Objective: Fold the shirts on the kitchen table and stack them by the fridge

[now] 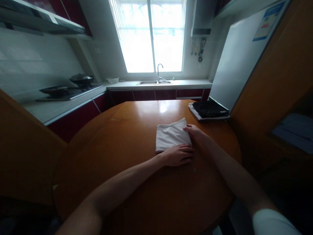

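Note:
A folded white cloth lies on the round wooden table, its far right corner raised a little. My left hand rests along the cloth's near edge, palm down with fingers spread towards the right corner. At the right edge, my right hand pinches the cloth between thumb and fingers. Part of the cloth's right side is hidden behind my hands.
A stack of folded dark and white cloths sits at the table's back right, beside the fridge. Beyond the table stand a counter with a sink and a stove with pans.

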`<move>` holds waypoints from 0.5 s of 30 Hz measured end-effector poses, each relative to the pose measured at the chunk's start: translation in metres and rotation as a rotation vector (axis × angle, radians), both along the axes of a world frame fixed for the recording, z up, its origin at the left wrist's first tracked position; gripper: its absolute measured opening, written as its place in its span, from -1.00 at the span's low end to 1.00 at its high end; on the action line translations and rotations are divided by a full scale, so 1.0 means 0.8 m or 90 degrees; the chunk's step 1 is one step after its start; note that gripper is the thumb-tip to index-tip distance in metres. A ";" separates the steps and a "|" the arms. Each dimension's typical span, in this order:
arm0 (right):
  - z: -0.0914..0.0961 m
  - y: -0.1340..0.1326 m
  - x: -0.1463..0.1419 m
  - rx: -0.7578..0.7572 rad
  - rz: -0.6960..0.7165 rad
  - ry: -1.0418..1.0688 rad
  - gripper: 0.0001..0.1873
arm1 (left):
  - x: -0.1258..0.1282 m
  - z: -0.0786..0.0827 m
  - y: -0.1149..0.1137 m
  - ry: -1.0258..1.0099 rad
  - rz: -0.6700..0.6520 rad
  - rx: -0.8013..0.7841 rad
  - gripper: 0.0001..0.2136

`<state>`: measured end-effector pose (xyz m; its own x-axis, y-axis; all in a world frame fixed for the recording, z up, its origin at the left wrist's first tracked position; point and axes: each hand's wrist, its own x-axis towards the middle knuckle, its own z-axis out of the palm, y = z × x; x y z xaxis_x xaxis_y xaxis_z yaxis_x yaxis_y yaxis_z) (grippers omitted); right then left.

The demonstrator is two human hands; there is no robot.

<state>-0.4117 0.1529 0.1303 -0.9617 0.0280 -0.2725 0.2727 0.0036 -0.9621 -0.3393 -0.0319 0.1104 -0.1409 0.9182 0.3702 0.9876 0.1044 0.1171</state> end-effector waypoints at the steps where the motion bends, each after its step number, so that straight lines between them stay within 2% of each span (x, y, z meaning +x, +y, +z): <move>1: 0.001 0.000 0.000 -0.003 -0.002 0.007 -0.89 | 0.000 0.004 -0.001 0.000 -0.010 0.007 -0.74; 4: -0.001 0.001 -0.001 -0.016 0.005 0.018 -0.86 | -0.006 0.017 -0.007 -0.007 -0.018 0.046 -0.77; 7: -0.004 0.006 -0.006 -0.043 0.020 0.029 -0.83 | -0.026 0.028 -0.023 -0.025 0.053 0.140 -0.78; 10: -0.001 0.013 -0.009 -0.069 0.009 0.040 -0.84 | -0.062 0.027 -0.049 -0.064 0.205 0.297 -0.73; 12: 0.007 0.019 -0.008 -0.063 0.001 0.034 -0.88 | -0.088 0.018 -0.069 -0.098 0.339 0.379 -0.67; 15: 0.028 0.033 -0.004 0.038 -0.014 0.045 -0.85 | -0.122 -0.004 -0.093 -0.167 0.486 0.396 -0.65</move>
<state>-0.4149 0.1790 0.1529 -0.9774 0.0637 -0.2014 0.2050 0.0558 -0.9772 -0.4371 -0.1064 0.1074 -0.7544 0.2043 0.6238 0.6175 0.5432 0.5689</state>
